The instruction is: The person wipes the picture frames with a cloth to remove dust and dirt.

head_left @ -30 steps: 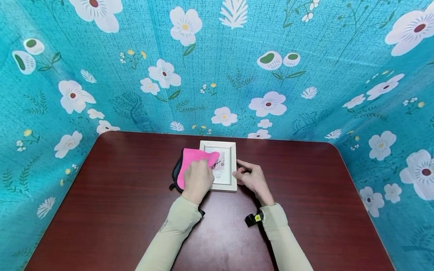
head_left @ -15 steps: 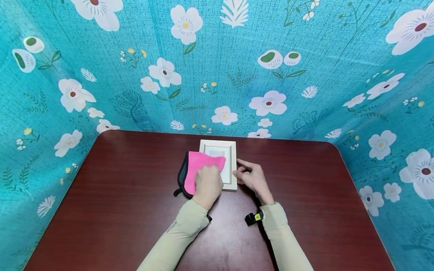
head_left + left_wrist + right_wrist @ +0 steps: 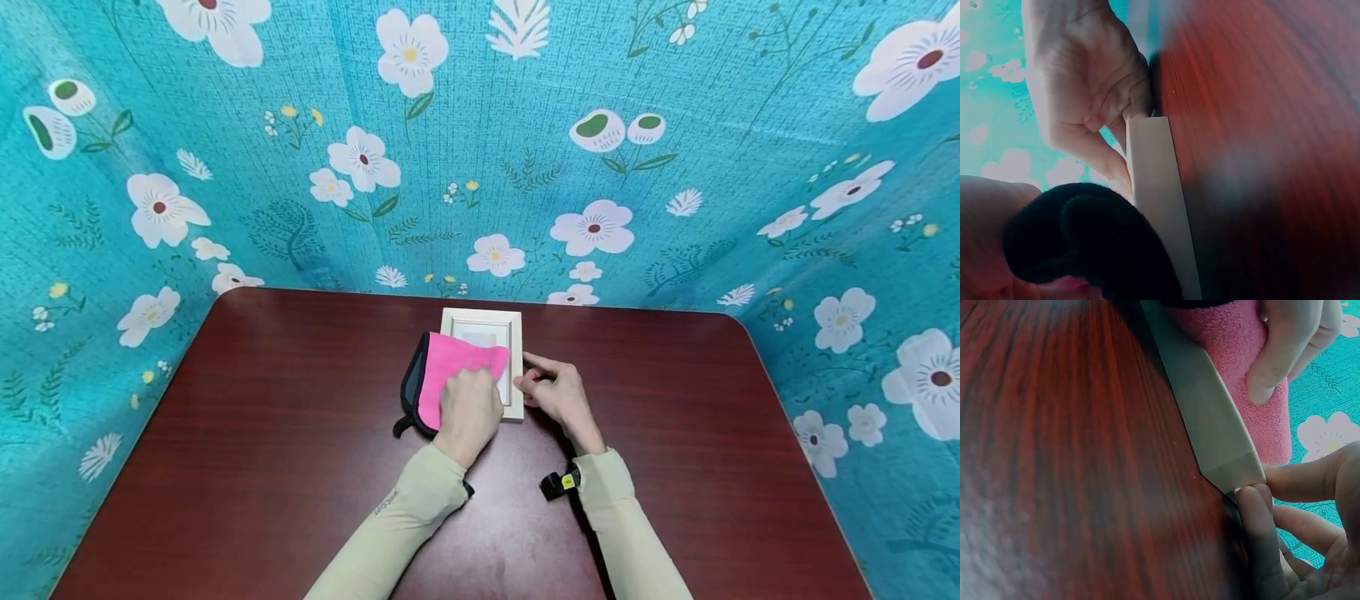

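A pale picture frame (image 3: pixel 516 329) lies flat near the table's far edge, its side visible in the right wrist view. Over its glass is a pink cleaning cloth (image 3: pixel 442 362) with black edging, fuzzy in the right wrist view. My left hand (image 3: pixel 471 412) grips the cloth in curled fingers on top of the frame, hiding the lower part of the picture. At the frame's right side, my right hand (image 3: pixel 558 396) pinches the border; the right wrist view shows its thumb and fingertips (image 3: pixel 1254 503) at the frame's corner (image 3: pixel 1235 465).
The dark red-brown wooden table (image 3: pixel 285 433) has rounded far corners. Turquoise curtains (image 3: pixel 450 167) with white flowers surround it at the back and both sides. A black loop (image 3: pixel 402 426) on the cloth hangs over the table, left of the frame.
My left hand has slid the cloth rightward and slightly toward me across the frame, covering more of the picture. My right hand and the frame stay nearly still.
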A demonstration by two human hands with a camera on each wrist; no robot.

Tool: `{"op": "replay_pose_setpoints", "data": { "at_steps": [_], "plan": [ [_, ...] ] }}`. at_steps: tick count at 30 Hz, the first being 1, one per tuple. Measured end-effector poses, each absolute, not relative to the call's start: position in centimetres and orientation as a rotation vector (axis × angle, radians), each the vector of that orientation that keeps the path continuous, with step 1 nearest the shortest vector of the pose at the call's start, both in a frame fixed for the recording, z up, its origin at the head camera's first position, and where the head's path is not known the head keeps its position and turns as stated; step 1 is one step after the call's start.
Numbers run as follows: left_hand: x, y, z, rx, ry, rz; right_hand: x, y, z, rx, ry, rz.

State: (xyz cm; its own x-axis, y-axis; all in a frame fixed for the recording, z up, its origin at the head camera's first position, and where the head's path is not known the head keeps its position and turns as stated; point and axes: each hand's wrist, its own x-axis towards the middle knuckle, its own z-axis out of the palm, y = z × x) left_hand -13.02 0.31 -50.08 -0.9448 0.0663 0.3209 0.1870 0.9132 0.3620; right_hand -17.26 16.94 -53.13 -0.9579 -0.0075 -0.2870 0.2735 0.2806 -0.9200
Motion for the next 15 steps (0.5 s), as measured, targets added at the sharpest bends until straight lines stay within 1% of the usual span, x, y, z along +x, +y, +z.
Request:
{"op": "replay_pose_setpoints", "data": {
  "at_steps": [15],
  "plan": [
    [-13.1, 1.6, -51.1, -0.232, -2.692, -0.749, -17.1, 16.6, -53.4, 0.243, 2.418, -1.734]
  ]
}}
